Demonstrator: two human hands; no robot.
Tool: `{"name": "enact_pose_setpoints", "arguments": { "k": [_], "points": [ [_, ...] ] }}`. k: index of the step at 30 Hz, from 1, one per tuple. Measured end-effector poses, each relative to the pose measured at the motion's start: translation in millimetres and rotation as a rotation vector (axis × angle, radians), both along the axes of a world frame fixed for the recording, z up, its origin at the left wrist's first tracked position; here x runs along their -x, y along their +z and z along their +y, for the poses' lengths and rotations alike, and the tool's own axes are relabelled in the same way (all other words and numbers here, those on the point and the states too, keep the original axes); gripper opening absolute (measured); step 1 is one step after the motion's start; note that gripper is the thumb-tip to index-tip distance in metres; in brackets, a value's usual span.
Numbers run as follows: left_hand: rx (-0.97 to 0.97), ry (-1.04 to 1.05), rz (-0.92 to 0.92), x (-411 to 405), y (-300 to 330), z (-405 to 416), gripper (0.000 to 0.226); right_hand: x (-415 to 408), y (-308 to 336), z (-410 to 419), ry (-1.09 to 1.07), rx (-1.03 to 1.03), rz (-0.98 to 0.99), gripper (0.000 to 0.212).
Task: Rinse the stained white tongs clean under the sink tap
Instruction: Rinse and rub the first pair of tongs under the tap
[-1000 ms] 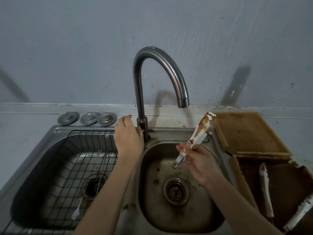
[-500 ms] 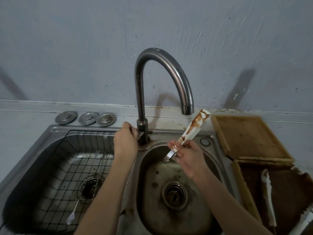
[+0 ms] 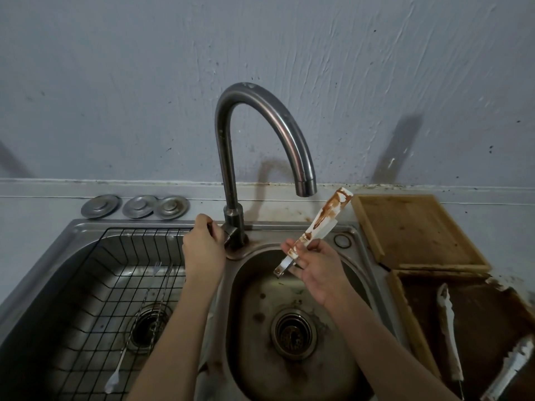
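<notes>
White tongs [image 3: 324, 221] smeared with brown stains point up and to the right, their tip just right of the tap's spout. My right hand [image 3: 314, 266] pinches them near the metal hinge end, above the small right basin [image 3: 292, 328]. The curved steel tap [image 3: 260, 134] stands between the two basins; no water shows at its spout. My left hand [image 3: 202, 247] grips the tap's handle at its base, fingers curled round it.
The left basin [image 3: 43, 299] holds a wire rack [image 3: 115, 285] with a fork and a thin brush. Three metal plugs [image 3: 136, 206] lie on the back ledge. A wooden board [image 3: 411, 233] and a stained wooden tray [image 3: 405, 319] with more soiled utensils sit at right.
My left hand has closed round the tap's handle. My right hand has lifted the tongs up and left, closer under the spout.
</notes>
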State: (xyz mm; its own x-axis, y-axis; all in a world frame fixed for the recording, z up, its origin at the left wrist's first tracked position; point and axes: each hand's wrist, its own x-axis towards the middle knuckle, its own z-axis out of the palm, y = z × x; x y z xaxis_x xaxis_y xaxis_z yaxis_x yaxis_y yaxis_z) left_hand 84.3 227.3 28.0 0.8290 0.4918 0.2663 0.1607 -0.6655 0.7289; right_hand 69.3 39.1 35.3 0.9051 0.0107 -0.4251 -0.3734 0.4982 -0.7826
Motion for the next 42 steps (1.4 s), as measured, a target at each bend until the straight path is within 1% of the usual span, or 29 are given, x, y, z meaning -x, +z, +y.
{"name": "enact_pose_setpoints", "arguments": {
  "k": [8, 16, 20, 28, 42],
  "points": [
    [0.043, 0.002, -0.022, 0.6, -3.2, 1.3, 0.016, 0.9, 2.4, 2.9, 0.006, -0.022, -0.018, 0.014],
    [0.053, -0.009, -0.039, 3.1, -3.8, 1.8, 0.016, 0.4, 4.9, 1.9, -0.034, -0.037, -0.035, 0.013],
    [0.067, -0.002, -0.058, 5.0, -4.6, 1.3, 0.016, 1.0, 5.6, 2.2, -0.045, -0.012, -0.054, 0.015],
    [0.087, 0.011, -0.05, 10.9, -4.2, -1.4, 0.016, 4.6, 10.2, 2.6, -0.067, -0.031, -0.057, 0.008],
    [0.136, 0.016, -0.066, 14.1, -4.9, -1.0, 0.016, 6.7, 12.7, 1.6, -0.082, -0.052, -0.041, 0.011]
  ]
}}
